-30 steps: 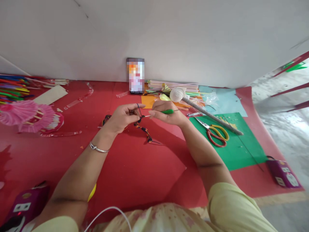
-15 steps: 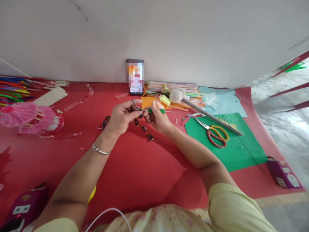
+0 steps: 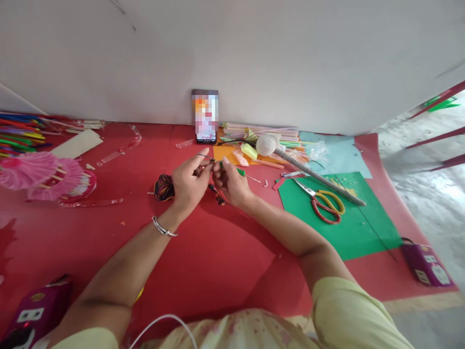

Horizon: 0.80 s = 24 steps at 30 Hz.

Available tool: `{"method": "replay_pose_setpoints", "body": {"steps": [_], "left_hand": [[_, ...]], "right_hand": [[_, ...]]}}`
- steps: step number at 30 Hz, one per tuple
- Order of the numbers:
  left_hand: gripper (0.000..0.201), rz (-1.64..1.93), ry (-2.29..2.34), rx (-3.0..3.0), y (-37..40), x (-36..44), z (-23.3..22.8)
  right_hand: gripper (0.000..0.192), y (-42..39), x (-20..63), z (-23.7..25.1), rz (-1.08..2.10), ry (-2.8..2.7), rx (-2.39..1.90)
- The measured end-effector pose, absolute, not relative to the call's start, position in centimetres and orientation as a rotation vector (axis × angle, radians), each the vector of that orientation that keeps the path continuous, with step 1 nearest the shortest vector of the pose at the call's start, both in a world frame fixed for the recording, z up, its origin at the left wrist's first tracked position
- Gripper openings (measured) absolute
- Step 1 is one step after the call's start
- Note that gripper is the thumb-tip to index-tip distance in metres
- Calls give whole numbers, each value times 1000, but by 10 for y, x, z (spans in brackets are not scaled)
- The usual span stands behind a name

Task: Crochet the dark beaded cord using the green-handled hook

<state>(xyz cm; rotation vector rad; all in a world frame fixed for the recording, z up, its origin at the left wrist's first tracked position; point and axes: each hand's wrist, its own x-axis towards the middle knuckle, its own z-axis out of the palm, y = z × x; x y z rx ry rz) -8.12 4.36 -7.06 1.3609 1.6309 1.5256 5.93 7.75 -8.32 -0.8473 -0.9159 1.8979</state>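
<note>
Left hand (image 3: 191,182) pinches the multicoloured cord (image 3: 215,193), right hand (image 3: 229,183) grips a green-handled hook (image 3: 238,170), fingertips touching above the red mat (image 3: 203,252).

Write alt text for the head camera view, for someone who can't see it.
Over a red mat, a person's left hand pinches multicoloured yarn while the right hand works it with a green-handled crochet hook. A yarn ball lies left of the hands; red-and-yellow scissors rest on green paper to the right.
</note>
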Motion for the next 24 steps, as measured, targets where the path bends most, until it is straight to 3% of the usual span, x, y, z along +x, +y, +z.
{"method": "replay_pose_setpoints", "body": {"steps": [5, 11, 18, 24], "left_hand": [[43, 1595, 1547, 1155, 47, -77, -71], [51, 1486, 1235, 809, 55, -90, -54], [40, 1254, 1082, 721, 55, -109, -50], [38, 1141, 1079, 710, 56, -113, -49]], "right_hand": [[60, 66, 53, -72, 2082, -675, -777], [63, 73, 61, -89, 2062, -900, -699], [71, 95, 81, -107, 1868, -1394, -687], [65, 112, 102, -102, 1530, -1827, -552]]}}
